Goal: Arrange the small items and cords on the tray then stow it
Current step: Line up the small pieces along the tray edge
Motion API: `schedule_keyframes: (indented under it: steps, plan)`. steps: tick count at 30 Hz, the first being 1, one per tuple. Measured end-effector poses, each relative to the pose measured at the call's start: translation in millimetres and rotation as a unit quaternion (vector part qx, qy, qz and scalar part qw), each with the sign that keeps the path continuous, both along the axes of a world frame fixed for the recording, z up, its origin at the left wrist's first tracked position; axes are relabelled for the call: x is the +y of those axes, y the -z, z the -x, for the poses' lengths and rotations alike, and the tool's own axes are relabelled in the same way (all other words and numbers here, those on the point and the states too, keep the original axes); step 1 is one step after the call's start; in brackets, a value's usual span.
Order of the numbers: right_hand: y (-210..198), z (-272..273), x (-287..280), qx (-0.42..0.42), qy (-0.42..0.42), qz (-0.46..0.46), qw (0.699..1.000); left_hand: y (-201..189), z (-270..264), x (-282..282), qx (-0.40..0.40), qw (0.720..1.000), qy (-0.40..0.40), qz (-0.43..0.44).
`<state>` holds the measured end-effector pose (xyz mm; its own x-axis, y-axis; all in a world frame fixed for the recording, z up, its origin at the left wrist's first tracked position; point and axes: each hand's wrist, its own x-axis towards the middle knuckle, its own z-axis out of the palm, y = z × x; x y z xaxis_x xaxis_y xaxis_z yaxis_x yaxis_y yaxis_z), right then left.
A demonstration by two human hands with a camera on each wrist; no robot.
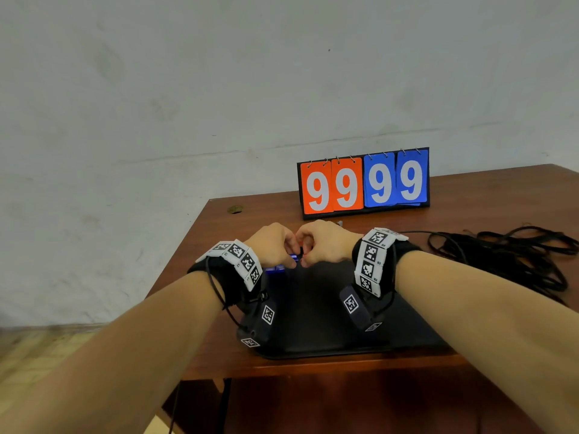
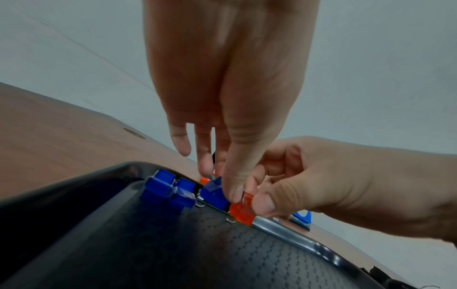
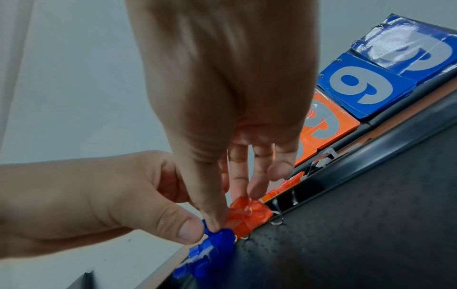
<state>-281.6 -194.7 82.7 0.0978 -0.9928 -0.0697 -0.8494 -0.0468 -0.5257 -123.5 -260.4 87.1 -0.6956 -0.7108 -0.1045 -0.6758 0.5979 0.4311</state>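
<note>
A black tray (image 1: 313, 339) lies on the brown table in front of me. Small translucent clips sit along its far rim (image 2: 284, 224). My left hand (image 1: 289, 258) pinches a blue clip (image 2: 212, 192) between thumb and fingers at that rim. Right beside it, my right hand (image 1: 305, 256) pinches an orange clip (image 3: 247, 215), which touches the blue one. Two more blue clips (image 2: 170, 191) sit on the rim to the left, and another orange clip (image 3: 284, 185) sits further right. A tangled black cord (image 1: 517, 255) lies on the table, right of the tray.
A flip scoreboard (image 1: 363, 183) showing 9999 stands just behind the tray's far rim. The table's left edge (image 1: 175, 270) is close to my left wrist and the front edge runs just below the tray. A pale wall rises behind the table.
</note>
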Motion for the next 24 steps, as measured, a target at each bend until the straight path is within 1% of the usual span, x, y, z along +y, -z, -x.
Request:
schedule_keyframes:
  steps: [7, 17, 24]
  plan:
    - [-0.3, -1.6, -1.3, 0.011, -0.025, -0.052, 0.998, 0.4, 0.8, -0.3, -0.005, 0.999, 0.013, -0.038]
    - [2.8, -5.1, -1.9, 0.071, -0.024, -0.045, 0.996, 3.4, 6.5, 2.3, -0.055, 0.998, 0.020, 0.006]
    - [9.1, 4.0, -0.6, 0.065, -0.005, -0.033, 0.997, 7.4, 5.1, -0.2, -0.057, 0.998, 0.009, 0.013]
